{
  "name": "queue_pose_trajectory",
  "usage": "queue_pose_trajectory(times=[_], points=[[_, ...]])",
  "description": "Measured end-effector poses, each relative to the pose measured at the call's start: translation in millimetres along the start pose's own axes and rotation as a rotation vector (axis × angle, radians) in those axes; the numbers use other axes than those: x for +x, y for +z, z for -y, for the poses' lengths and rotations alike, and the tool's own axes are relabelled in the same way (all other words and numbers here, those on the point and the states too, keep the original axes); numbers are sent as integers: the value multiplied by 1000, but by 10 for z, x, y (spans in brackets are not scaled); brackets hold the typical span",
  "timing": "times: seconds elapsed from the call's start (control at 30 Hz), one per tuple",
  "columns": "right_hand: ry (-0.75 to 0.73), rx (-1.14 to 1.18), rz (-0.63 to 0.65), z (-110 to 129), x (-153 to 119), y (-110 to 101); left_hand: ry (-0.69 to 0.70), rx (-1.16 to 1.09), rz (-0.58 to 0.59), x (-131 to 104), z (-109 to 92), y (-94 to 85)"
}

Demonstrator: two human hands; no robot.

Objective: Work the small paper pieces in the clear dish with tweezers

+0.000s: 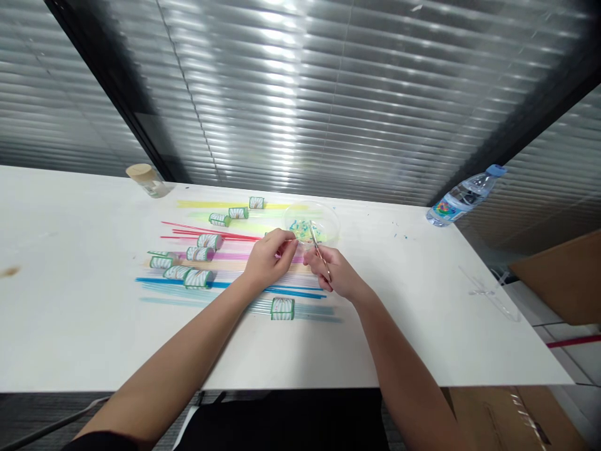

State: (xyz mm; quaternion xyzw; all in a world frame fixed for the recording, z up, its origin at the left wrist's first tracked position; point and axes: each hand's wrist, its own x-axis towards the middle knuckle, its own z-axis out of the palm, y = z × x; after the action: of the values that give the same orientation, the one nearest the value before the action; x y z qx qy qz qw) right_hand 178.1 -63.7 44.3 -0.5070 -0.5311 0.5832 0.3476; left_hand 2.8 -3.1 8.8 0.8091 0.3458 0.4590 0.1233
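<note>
In my right hand is a pair of small scissors, blades pointing up over the near side of a clear round bowl. Little blue, green and yellow cut pieces lie in the bowl. My left hand is closed in a pinch close to the blade tips; what its fingertips hold is too small to make out. Below both hands, long thin plastic strips or straws in bundles are spread crosswise, among them red ones, blue ones and yellow ones. My left forearm covers part of them.
Patterned paper wrappers sit around or on several bundles. A corked glass jar stands at the back left, a water bottle at the back right. Clear plastic packaging lies near the right edge of the white table. Blinds rise behind.
</note>
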Motion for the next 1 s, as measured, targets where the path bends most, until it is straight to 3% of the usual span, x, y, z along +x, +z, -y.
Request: queue_pose_trajectory(times=[1.0], points=[[-20, 28, -29, -45, 40, 7, -15, 38, -12, -6, 47, 15]])
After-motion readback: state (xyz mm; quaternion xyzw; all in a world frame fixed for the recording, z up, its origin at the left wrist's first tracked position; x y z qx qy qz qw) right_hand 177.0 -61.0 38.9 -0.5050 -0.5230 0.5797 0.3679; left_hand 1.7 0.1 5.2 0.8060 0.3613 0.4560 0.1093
